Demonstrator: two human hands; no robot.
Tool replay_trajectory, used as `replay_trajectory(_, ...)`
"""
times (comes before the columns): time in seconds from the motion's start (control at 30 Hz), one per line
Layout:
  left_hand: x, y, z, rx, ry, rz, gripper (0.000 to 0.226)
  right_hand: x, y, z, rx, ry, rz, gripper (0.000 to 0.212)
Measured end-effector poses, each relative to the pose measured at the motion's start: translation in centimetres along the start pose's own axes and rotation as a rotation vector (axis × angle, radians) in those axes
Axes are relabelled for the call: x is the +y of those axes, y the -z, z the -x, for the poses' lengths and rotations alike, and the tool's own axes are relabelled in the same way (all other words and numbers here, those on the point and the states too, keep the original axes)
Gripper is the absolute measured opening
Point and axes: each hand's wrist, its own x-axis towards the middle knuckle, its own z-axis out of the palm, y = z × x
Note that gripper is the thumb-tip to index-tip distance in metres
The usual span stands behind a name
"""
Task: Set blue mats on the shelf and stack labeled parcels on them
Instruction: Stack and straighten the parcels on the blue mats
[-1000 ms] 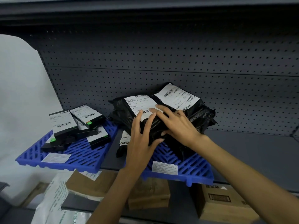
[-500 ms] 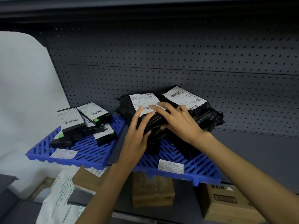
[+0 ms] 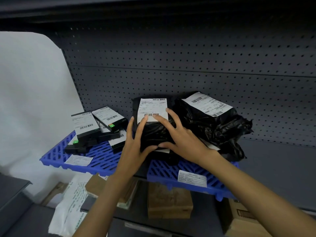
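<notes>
Two blue slatted mats lie side by side on the grey shelf (image 3: 277, 161). The left mat (image 3: 100, 158) carries several small black boxes with white labels (image 3: 85, 124). On the right mat (image 3: 172, 173) sits a pile of black plastic parcels. My left hand (image 3: 135, 147) and my right hand (image 3: 181, 135) both grip the front black parcel (image 3: 153, 132), whose white barcode label faces up. Behind it to the right, a second black parcel (image 3: 213, 124) with its own label rests on the pile.
A grey pegboard wall (image 3: 188, 69) backs the shelf. Below the shelf stand brown cardboard boxes (image 3: 169, 200), a white plastic mailer (image 3: 68, 211) and another carton (image 3: 242, 218) at the right. Bare shelf extends to the right of the parcels.
The view has shifted, so everything sits further right in frame. Both hands have squared up the front black parcel, and its label now faces straight up.
</notes>
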Motion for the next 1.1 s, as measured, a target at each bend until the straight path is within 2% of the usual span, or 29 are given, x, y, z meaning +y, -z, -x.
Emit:
replay_trajectory(0.13,0.6,-1.1,-0.4,-0.051,0.044,0.146,0.108,-0.5,-0.8,0.1,0.055,-0.068,-0.065,0.092)
replay_trajectory(0.37,0.9,-1.7,-0.7,-0.132,0.019,0.222,0.115,-0.8,-1.2,2.1,0.114,-0.138,-0.060,0.108)
replay_trajectory(0.57,3.0,-3.4,-1.2,-0.150,0.048,0.180,0.117,0.6,0.6,2.9,0.073,-0.203,0.008,0.114)
replay_trajectory(0.8,2.1,-4.6,-2.8,-0.129,0.060,0.100,0.131,0.9,0.4,2.4,0.064,-0.243,0.112,0.124)
replay_trajectory(0.97,1.9,-5.2,-2.6,-0.030,0.077,0.015,0.123,0.8,-0.6,1.9,0.093,-0.236,0.194,0.126)
replay_trajectory(1.1,2.5,-4.3,-2.2,-0.077,0.064,0.031,0.123,0.8,-0.5,2.1,0.082,-0.222,0.251,0.122)
